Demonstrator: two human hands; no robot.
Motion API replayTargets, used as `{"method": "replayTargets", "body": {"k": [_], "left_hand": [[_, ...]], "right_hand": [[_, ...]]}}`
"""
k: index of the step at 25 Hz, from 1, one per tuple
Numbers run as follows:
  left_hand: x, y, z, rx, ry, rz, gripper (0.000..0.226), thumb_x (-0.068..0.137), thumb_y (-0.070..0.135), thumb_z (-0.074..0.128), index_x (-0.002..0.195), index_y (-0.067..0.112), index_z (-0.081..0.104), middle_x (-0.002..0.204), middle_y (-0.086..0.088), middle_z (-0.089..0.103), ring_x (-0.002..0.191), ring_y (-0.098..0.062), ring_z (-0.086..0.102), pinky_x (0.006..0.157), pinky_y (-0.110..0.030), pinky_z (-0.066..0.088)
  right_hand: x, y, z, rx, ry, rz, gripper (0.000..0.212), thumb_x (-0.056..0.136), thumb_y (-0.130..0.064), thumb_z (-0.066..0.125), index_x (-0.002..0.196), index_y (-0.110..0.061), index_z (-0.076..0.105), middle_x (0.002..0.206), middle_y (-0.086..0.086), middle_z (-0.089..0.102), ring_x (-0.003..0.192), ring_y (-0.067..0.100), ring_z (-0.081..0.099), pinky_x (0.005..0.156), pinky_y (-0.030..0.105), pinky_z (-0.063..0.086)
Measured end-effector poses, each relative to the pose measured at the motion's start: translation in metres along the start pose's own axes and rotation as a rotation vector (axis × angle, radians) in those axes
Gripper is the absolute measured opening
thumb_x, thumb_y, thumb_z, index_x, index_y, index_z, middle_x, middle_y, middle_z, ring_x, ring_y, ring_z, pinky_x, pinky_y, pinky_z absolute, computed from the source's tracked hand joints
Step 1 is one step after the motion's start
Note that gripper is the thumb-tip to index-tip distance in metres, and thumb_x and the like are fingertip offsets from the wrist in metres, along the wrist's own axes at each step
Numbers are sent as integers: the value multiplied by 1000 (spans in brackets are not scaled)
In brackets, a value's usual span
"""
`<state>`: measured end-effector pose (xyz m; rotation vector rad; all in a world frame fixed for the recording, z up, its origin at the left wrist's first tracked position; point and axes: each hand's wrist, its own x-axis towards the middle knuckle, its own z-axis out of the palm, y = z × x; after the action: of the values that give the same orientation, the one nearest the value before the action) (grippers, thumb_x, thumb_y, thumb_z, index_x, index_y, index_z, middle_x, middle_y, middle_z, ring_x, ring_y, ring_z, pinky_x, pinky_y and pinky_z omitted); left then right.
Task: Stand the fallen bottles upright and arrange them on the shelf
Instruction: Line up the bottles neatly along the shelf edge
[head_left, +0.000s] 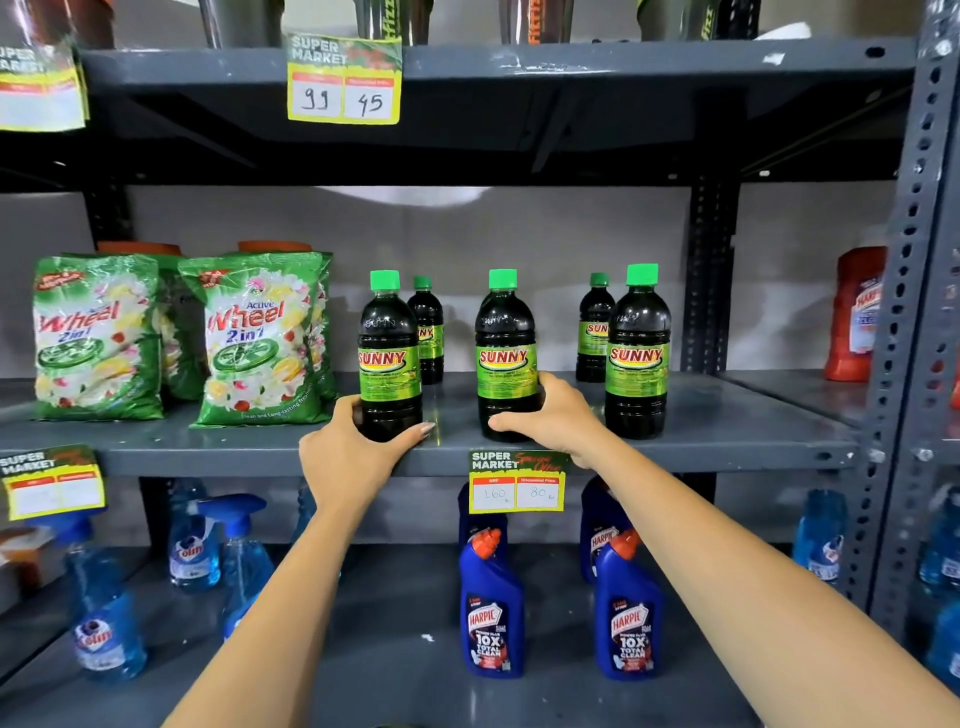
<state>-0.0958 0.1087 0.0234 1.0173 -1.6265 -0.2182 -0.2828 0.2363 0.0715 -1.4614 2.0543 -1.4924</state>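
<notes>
My left hand (347, 451) wraps the leftmost Sunny bottle (388, 358) and my right hand (551, 415) the middle one (505, 356), both upright near the shelf (727, 441) lip; open room between; five bottles, three front, two behind.

Two bare forearms, no sleeves; left hand (349, 453) has long pale nails; right hand (551, 422), at three o'clock, is ringless.
</notes>
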Motion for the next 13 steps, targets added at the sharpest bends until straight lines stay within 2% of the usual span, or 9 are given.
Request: {"method": "replayTargets", "body": {"k": [3,4,6,7,8,9,11,12,13], "left_hand": [[1,-1,0,8,-19,12,83,51,81,68,105,19,56,84,7,67,82,-20,65,82,-40,51],[1,-1,0,9,-40,16,86,49,83,65,106,19,56,85,6,67,83,-21,66,83,-39,50],[2,-1,0,10,-100,24,91,50,84,63,113,19,53,97,3,69,94,-23,65,89,-40,46],[0,0,-1,-2,-100,29,92,53,83,64,118,19,51,109,-1,67,106,-25,61,95,-42,42],[-4,2,-2,-23,-49,48,92,57,81,64,123,18,49,122,-6,60,118,-27,53,100,-46,38],[-9,6,-3,-60,44,104,90,63,77,63,126,15,48,130,-11,53,126,-30,44,104,-47,34],[-25,24,-3,-182,222,316,70,75,59,66,122,8,54,129,-15,49,125,-30,41,105,-43,36],[-33,37,-1,-253,210,398,58,80,50,67,119,8,57,125,-12,52,120,-27,46,101,-41,40],[-40,50,1,-308,128,424,51,82,44,67,119,10,56,123,-7,53,116,-22,49,96,-39,45]], "right_hand": [[-1,-2,2,-27,26,14,57,70,-27,82,121,-22,56,115,-3,64,103,15,60,75,24,42],[-2,-2,2,-49,24,25,64,70,-29,82,126,-21,53,121,-1,63,108,17,59,77,24,43],[-5,-4,-3,-84,4,63,100,67,-38,85,148,-20,29,143,4,50,125,22,50,92,30,42],[-8,-5,-6,-80,13,70,116,65,-44,85,153,-20,14,149,5,43,131,24,45,98,35,41],[-13,-4,-10,-63,73,29,122,64,-49,84,154,-21,8,147,6,45,130,23,47,101,37,42],[-20,-1,-13,-46,208,-62,116,65,-50,83,154,-21,14,137,5,55,120,19,56,98,37,47],[-34,14,-24,-26,617,-287,76,75,-42,77,139,-18,43,99,-3,69,85,12,65,82,38,55],[-39,23,-33,-40,802,-357,61,77,-38,74,130,-19,51,91,-4,65,79,14,62,78,42,55],[-42,31,-43,-62,916,-366,58,77,-37,73,127,-19,52,95,-3,61,83,17,59,79,45,53]]}}
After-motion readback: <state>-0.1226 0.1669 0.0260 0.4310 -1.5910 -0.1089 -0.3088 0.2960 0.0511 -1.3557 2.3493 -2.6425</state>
